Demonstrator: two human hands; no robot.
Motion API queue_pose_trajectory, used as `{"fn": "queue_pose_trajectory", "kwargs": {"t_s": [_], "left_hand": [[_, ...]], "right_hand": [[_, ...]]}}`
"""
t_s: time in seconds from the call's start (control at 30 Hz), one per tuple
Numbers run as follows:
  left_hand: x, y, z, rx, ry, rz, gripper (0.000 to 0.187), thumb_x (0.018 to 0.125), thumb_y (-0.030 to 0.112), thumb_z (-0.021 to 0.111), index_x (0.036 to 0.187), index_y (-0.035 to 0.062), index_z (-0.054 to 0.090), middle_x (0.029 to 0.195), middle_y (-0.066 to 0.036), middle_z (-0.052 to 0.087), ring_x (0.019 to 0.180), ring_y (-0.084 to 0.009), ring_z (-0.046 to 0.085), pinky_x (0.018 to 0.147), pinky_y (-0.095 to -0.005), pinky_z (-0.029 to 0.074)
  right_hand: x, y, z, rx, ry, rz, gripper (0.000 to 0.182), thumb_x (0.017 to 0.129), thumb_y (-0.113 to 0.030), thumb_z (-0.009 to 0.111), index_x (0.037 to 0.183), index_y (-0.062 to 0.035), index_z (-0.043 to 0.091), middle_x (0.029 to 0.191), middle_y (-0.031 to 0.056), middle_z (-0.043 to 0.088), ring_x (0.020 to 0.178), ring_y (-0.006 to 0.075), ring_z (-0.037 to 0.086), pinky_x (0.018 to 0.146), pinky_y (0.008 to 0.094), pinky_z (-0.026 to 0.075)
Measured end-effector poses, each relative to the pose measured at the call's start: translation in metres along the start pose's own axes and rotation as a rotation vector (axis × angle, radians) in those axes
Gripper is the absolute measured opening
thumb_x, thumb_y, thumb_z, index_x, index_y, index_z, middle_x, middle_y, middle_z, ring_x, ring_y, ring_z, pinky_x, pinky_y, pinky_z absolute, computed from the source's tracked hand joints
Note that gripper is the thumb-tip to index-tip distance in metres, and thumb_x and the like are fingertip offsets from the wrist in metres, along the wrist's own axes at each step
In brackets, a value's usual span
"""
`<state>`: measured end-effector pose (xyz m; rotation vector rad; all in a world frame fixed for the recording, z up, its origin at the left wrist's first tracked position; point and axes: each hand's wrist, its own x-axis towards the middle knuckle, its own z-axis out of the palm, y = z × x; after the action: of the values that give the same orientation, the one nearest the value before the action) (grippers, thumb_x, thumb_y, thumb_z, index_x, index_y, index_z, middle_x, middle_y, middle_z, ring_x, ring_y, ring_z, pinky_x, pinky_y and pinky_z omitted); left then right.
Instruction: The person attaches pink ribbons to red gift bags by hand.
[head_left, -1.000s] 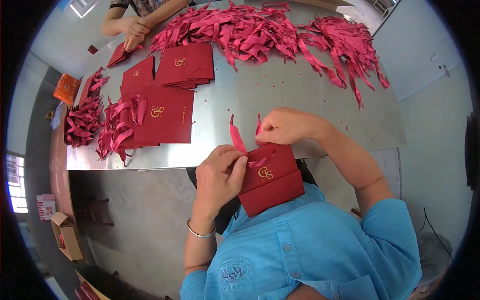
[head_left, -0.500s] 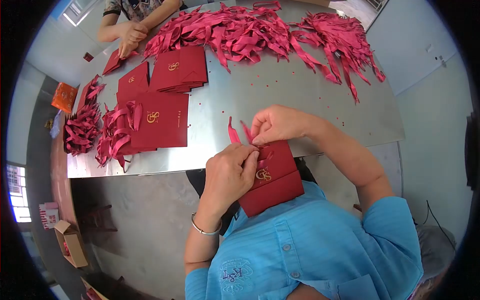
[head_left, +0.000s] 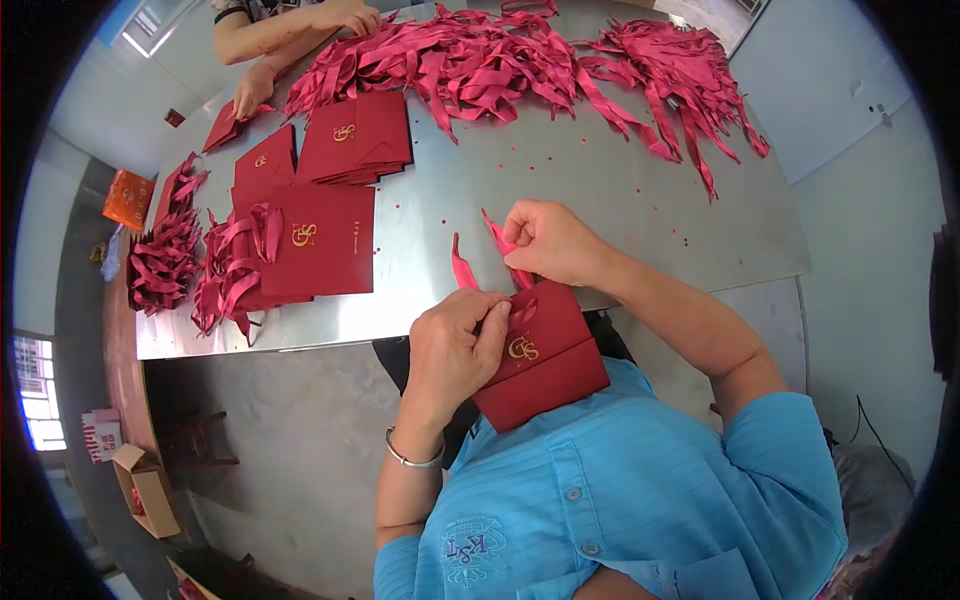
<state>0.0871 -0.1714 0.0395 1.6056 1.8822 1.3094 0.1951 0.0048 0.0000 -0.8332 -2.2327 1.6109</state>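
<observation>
Red paper bag (head_left: 548, 362): against the blue shirt (head_left: 650, 480), near the bench (head_left: 460, 185)
Left hand (head_left: 453, 342): fingers clamped on the bag's upper edge
Right hand (head_left: 552, 245): fingers pinched on a pink ribbon (head_left: 496, 231)
Bench: stacked bags (head_left: 330, 255) on the left, ribbon heap (head_left: 450, 62) at the far side

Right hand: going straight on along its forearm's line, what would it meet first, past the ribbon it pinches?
Probably the stack of red bags across the table; depth is unclear, so the right hand might pass above it.
</observation>
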Motion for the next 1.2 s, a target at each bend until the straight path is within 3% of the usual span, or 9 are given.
{"fn": "queue_pose_trajectory", "kwargs": {"t_s": [0.23,0.57,0.67,0.73,0.83,0.97,1.03,1.2], "left_hand": [[-0.002,0.001,-0.002,0.008,-0.02,-0.011,0.007,0.083,0.004,0.067,0.088,-0.0006,0.069,0.076,-0.012,0.066,0.063,-0.02,0.062,0.059,-0.0293,0.049],[-0.007,-0.015,0.008,0.02,0.037,-0.087,0.01,0.078,0.003,0.074,0.087,0.0017,0.071,0.075,-0.007,0.068,0.06,-0.0096,0.06,0.055,-0.0238,0.048],[-0.008,-0.018,0.007,-0.013,0.048,-0.106,0.009,0.078,0.003,0.074,0.087,0.0015,0.07,0.076,-0.006,0.069,0.062,-0.0087,0.06,0.056,-0.0232,0.049],[-0.009,-0.018,0.007,-0.035,0.048,-0.106,0.009,0.079,0.003,0.074,0.087,0.0014,0.07,0.077,-0.006,0.068,0.063,-0.0082,0.06,0.057,-0.0229,0.049],[-0.007,-0.015,0.007,-0.072,0.009,-0.127,0.009,0.079,0.003,0.073,0.088,0.0012,0.07,0.077,-0.005,0.068,0.064,-0.0075,0.06,0.057,-0.0224,0.049],[-0.007,-0.014,0.006,-0.072,0.009,-0.111,0.009,0.08,0.003,0.073,0.088,0.0009,0.07,0.077,-0.004,0.067,0.064,-0.0068,0.06,0.057,-0.0219,0.049],[-0.007,-0.015,0.005,-0.065,0.011,-0.104,0.01,0.08,0.003,0.073,0.088,0.0009,0.07,0.077,-0.004,0.067,0.064,-0.0066,0.06,0.056,-0.0217,0.048],[-0.008,-0.023,0.007,-0.017,0.007,-0.073,0.013,0.079,0.003,0.074,0.092,0.0008,0.07,0.081,-0.006,0.068,0.063,-0.0079,0.06,0.055,-0.0219,0.047]], "right_hand": [[-0.003,-0.006,0.002,-0.079,0.035,0.001,0.018,0.075,0.001,0.068,0.088,-0.0002,0.057,0.074,0.0016,0.058,0.066,0.0087,0.054,0.057,0.0245,0.045],[-0.007,-0.002,0.004,-0.103,0.102,-0.026,0.018,0.079,-0.002,0.069,0.091,-0.0003,0.056,0.076,0.0027,0.06,0.067,0.0085,0.057,0.056,0.0246,0.045],[-0.014,-0.009,-0.005,0.004,0.071,0.06,0.017,0.082,-0.004,0.069,0.093,0.0,0.057,0.077,0.004,0.062,0.068,0.0089,0.059,0.056,0.0242,0.046],[-0.019,-0.016,-0.012,0.249,-0.065,0.17,0.02,0.08,-0.01,0.071,0.092,0.0025,0.059,0.075,0.0091,0.067,0.069,0.0128,0.064,0.061,0.028,0.049],[-0.02,-0.017,-0.017,0.226,-0.211,0.088,0.021,0.082,-0.004,0.07,0.097,0.0006,0.057,0.076,0.0042,0.064,0.068,0.0084,0.06,0.057,0.0235,0.046],[-0.018,-0.01,-0.014,0.187,-0.233,0.03,0.024,0.079,-0.002,0.071,0.097,0.0,0.056,0.075,0.0032,0.063,0.068,0.0078,0.059,0.057,0.0227,0.046],[-0.018,-0.008,-0.008,0.184,-0.071,0.058,0.025,0.077,0.0,0.072,0.095,-0.0007,0.055,0.075,0.0025,0.062,0.068,0.0073,0.059,0.058,0.0219,0.045],[-0.021,-0.007,-0.005,0.108,-0.003,0.032,0.024,0.079,-0.001,0.072,0.096,-0.0013,0.054,0.075,0.0023,0.062,0.068,0.0067,0.058,0.058,0.0217,0.045]]}}
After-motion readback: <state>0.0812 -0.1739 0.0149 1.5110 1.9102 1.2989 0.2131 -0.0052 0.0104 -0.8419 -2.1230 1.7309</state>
